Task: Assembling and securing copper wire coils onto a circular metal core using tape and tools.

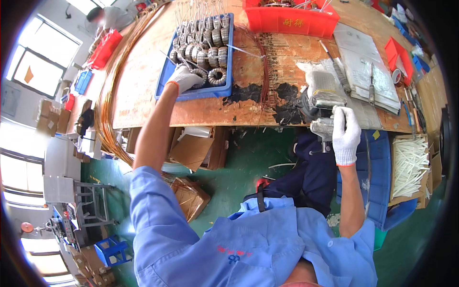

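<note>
1. Here's your left hand (185, 77), white-gloved, upper middle of the frame, reaching over the near side of the blue tray (229, 57), fingers curled down at the front row of coils.
2. Whether those fingers grasp a coil or merely touch one, I can't tell; the glove covers the contact.
3. And the coils (217, 76) themselves: dark wound rings, packed in rows in that tray at the upper middle, many sprouting thin leads toward the top of the frame.
4. Over to your right hand (346, 134), also gloved, right of center: fingers bent, pointing up the frame, right up against the metal vise (322, 127) at the bench's near edge. Clenched on something or loose? Can't tell from here.
5. Just above the vise, a clear plastic bag (321, 81) lies on the wooden bench (196, 114).
6. Top of the frame, right of the tray, there's a red bin (291, 21); lower down, far right, a cardboard box (396, 167) full of white strips.
7. Upper left, a long bundle of copper-colored wire (106, 95) curves down along the bench, and beyond it sits another person (116, 18).
</note>
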Demonstrator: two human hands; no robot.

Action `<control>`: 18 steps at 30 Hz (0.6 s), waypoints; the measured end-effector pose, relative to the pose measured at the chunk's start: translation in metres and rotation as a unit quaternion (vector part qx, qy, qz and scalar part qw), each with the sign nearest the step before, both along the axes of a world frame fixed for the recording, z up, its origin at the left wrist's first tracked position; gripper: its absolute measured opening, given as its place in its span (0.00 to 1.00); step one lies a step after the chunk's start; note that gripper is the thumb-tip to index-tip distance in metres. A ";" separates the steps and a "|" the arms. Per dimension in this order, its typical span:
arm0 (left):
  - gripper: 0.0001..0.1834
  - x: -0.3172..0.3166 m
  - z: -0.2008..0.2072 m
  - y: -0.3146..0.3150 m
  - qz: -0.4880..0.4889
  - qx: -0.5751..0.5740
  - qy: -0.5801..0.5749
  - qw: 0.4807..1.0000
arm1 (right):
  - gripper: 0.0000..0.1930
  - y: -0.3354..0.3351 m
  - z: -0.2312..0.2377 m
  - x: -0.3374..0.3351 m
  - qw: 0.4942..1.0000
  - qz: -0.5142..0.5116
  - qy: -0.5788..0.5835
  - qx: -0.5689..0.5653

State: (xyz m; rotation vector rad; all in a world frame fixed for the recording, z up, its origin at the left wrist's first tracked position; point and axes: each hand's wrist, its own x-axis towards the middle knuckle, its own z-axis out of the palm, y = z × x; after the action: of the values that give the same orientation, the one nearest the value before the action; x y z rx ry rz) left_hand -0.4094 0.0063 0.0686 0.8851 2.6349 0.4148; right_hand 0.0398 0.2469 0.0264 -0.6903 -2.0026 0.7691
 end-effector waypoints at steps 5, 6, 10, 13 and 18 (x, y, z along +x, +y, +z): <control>0.24 -0.014 -0.045 0.003 0.182 0.188 0.046 0.964 | 0.08 0.006 -0.006 0.000 0.999 -0.002 -0.011 0.033; 0.25 0.004 -0.028 0.004 0.215 0.188 0.036 0.958 | 0.08 0.006 -0.006 0.003 0.999 -0.007 -0.005 0.034; 0.21 0.044 -0.008 -0.016 0.271 0.593 0.077 0.754 | 0.07 0.000 -0.004 -0.005 0.998 0.007 0.020 0.066; 0.22 0.061 0.025 -0.018 0.212 0.585 0.103 0.776 | 0.07 0.001 -0.009 -0.002 0.996 -0.006 0.028 0.089; 0.21 0.185 0.086 0.036 -0.045 0.534 -0.010 0.844 | 0.07 -0.004 0.003 -0.002 0.996 0.005 0.076 0.052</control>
State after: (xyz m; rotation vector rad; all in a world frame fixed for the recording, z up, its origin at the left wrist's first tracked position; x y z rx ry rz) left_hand -0.2242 0.0427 0.1545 1.2346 2.1741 1.9371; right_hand 0.0379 0.2428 0.0295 -0.5446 -1.8947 0.6973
